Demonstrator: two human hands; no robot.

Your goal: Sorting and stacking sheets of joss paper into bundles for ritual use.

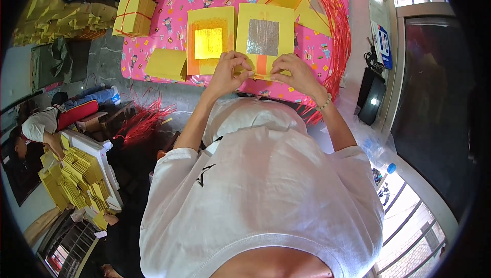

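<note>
A stack of yellow joss paper [265, 17] with a silver foil square and an orange strip lies in front of me on a pink patterned cloth. At its near edge, my left hand [232, 73] has its fingers curled and pinches the paper near the left corner. My right hand [295, 73], a beaded bracelet on its wrist, pinches the same edge farther right. Left of this stack lies joss paper with a gold foil square [208, 45] on an orange ground. Beside that rests a plain yellow paper stack [166, 64].
Tied yellow bundles [137, 9] stand at the far left of the table. Red strings [335, 37] hang over its right side, with more red strings [142, 124] on the floor. At left, a person [43, 127] sits by a white table holding yellow paper [84, 175].
</note>
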